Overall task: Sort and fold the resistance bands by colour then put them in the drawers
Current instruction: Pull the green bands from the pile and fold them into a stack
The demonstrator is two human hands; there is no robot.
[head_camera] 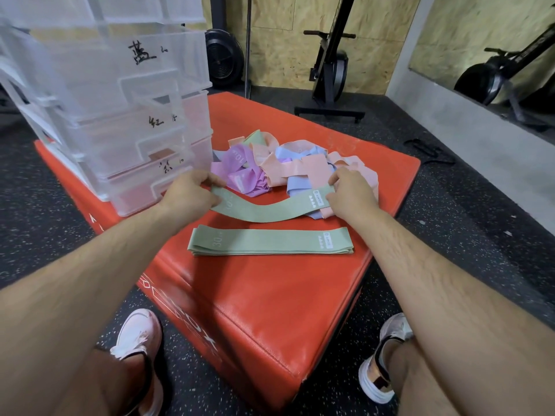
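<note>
Gym floor, black speckled rubber, with a red padded box (270, 295) carrying a clear plastic drawer unit (120, 115) at its far left and a tangled heap of pink, purple and blue bands (288, 166) behind the hands. Left hand (186, 196) pinches one end of a green band (264, 210) and right hand (351, 196) pinches the other end, fingers curled on it, band sagging between them just above the box. Stack of flat green bands (270, 241) lies on the box just in front, near edge.

flat green band (270, 242) reads "30", purple band (238, 160) "10", upper drawer (144, 52) "蓝", middle drawer (157, 121) "红".
</note>
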